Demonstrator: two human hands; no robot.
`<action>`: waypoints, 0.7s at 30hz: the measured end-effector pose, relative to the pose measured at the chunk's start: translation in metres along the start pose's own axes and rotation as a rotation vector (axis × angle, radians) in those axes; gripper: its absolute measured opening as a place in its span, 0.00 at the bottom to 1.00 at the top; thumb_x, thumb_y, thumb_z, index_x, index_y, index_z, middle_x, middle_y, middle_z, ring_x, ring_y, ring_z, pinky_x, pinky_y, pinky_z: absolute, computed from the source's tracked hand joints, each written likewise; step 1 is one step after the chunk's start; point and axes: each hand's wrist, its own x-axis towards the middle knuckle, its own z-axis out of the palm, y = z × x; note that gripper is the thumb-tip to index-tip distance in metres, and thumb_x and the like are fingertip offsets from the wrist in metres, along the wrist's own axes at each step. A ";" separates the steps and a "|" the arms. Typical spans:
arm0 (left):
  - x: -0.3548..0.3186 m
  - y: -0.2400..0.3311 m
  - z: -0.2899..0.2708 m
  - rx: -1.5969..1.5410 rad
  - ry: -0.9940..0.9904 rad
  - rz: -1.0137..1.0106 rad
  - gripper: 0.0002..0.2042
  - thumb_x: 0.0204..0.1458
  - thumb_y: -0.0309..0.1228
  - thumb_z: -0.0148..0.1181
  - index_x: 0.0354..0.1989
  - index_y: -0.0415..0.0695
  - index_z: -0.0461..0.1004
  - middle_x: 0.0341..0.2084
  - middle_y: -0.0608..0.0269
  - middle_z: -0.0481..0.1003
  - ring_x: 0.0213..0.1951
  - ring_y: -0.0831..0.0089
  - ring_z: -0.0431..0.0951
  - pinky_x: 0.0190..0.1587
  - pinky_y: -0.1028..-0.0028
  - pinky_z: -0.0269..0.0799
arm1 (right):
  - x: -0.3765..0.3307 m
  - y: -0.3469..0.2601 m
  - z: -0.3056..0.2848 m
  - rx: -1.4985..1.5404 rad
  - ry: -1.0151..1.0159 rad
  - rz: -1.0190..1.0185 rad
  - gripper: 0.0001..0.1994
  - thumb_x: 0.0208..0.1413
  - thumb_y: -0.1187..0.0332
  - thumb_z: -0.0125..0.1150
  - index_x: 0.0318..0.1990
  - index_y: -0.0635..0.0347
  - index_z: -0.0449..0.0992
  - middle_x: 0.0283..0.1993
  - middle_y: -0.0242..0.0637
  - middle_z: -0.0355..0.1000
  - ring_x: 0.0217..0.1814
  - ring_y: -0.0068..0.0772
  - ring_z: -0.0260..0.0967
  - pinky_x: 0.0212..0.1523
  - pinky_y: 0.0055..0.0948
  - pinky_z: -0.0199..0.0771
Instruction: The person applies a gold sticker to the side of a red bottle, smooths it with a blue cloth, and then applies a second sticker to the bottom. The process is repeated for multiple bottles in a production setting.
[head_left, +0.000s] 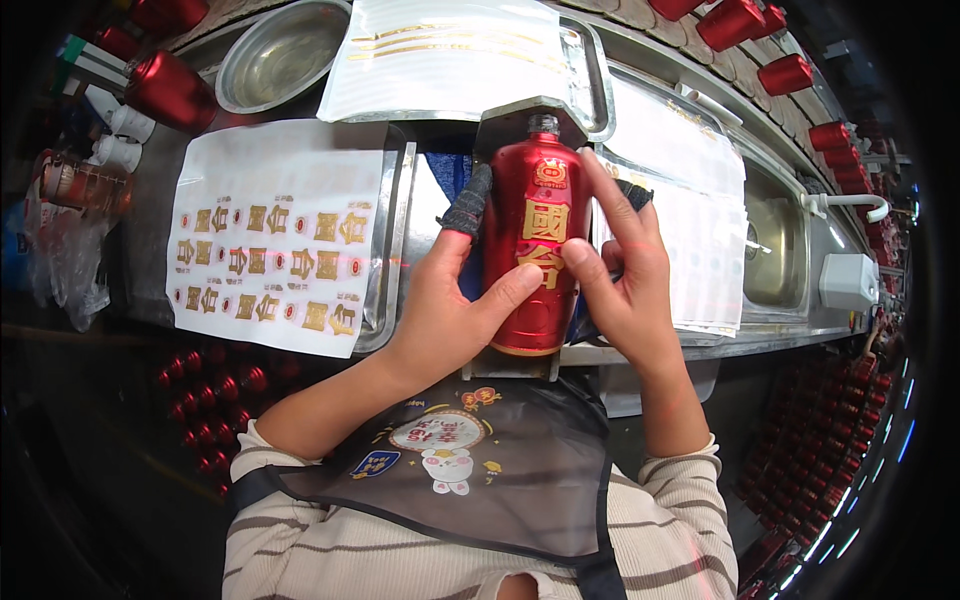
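A glossy red bottle with gold characters and a gold emblem lies before me, its bare glass neck pointing away. My left hand is closed round its left side, the thumb pressed on the lower gold character. On the right, my right hand grips the bottle's edge, with its thumb on the lettering and its forefinger stretched along the shoulder. Dark cloth wraps cover some fingers of both hands. Under the bottle is a metal holder; most of it is hidden.
To the left lies a white decal sheet with rows of gold characters on a metal tray. Farther back are a steel basin and a sheet with gold strips. More white sheets and a sink stand right. Red bottles line the edges.
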 end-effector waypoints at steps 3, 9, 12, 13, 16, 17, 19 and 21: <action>0.000 0.007 0.000 -0.122 -0.002 -0.073 0.38 0.57 0.32 0.66 0.71 0.33 0.51 0.61 0.51 0.68 0.61 0.68 0.69 0.64 0.69 0.62 | -0.006 0.017 0.004 0.319 0.051 0.199 0.25 0.61 0.67 0.59 0.65 0.62 0.68 0.51 0.40 0.70 0.32 0.13 0.64 0.30 0.16 0.66; -0.001 0.006 0.001 0.034 -0.009 0.000 0.34 0.56 0.31 0.66 0.68 0.33 0.57 0.55 0.51 0.72 0.56 0.70 0.73 0.60 0.69 0.67 | 0.009 0.001 0.012 0.388 0.072 0.295 0.25 0.58 0.66 0.64 0.60 0.65 0.67 0.49 0.39 0.69 0.26 0.11 0.66 0.28 0.15 0.66; -0.003 0.015 0.001 0.038 -0.050 -0.136 0.32 0.57 0.27 0.64 0.66 0.31 0.56 0.64 0.48 0.63 0.64 0.66 0.65 0.66 0.64 0.60 | 0.020 -0.001 0.015 0.466 0.091 0.331 0.24 0.56 0.65 0.67 0.56 0.65 0.67 0.49 0.40 0.70 0.27 0.12 0.67 0.28 0.16 0.68; -0.003 0.016 0.002 0.029 -0.046 -0.132 0.32 0.57 0.27 0.64 0.66 0.31 0.56 0.64 0.48 0.63 0.64 0.66 0.66 0.66 0.65 0.61 | 0.024 -0.001 0.016 0.510 0.103 0.340 0.23 0.56 0.64 0.67 0.55 0.65 0.67 0.48 0.40 0.70 0.27 0.13 0.68 0.28 0.16 0.68; -0.003 0.015 0.003 0.004 -0.040 -0.113 0.31 0.57 0.26 0.63 0.66 0.31 0.56 0.63 0.49 0.64 0.63 0.66 0.67 0.65 0.65 0.61 | 0.037 -0.002 0.016 0.437 0.084 0.367 0.23 0.53 0.61 0.71 0.49 0.65 0.69 0.47 0.40 0.70 0.28 0.17 0.68 0.30 0.19 0.70; -0.002 0.014 0.003 -0.006 -0.041 -0.097 0.31 0.57 0.26 0.63 0.66 0.31 0.55 0.63 0.49 0.64 0.63 0.66 0.67 0.65 0.65 0.61 | 0.039 -0.001 0.017 0.369 0.072 0.367 0.24 0.52 0.60 0.71 0.49 0.65 0.69 0.47 0.40 0.70 0.28 0.18 0.68 0.30 0.20 0.71; -0.001 0.008 0.005 -0.009 -0.017 -0.050 0.32 0.57 0.27 0.64 0.66 0.31 0.56 0.59 0.50 0.67 0.60 0.67 0.69 0.62 0.67 0.65 | 0.040 0.000 0.019 0.312 0.081 0.351 0.24 0.51 0.58 0.73 0.48 0.65 0.70 0.47 0.40 0.70 0.28 0.21 0.67 0.30 0.22 0.71; -0.001 0.001 0.007 0.007 0.036 0.012 0.33 0.55 0.30 0.67 0.66 0.32 0.58 0.52 0.51 0.74 0.52 0.70 0.75 0.56 0.69 0.71 | 0.040 0.002 0.019 0.283 0.079 0.344 0.25 0.50 0.57 0.73 0.47 0.65 0.70 0.46 0.40 0.71 0.28 0.22 0.67 0.31 0.23 0.71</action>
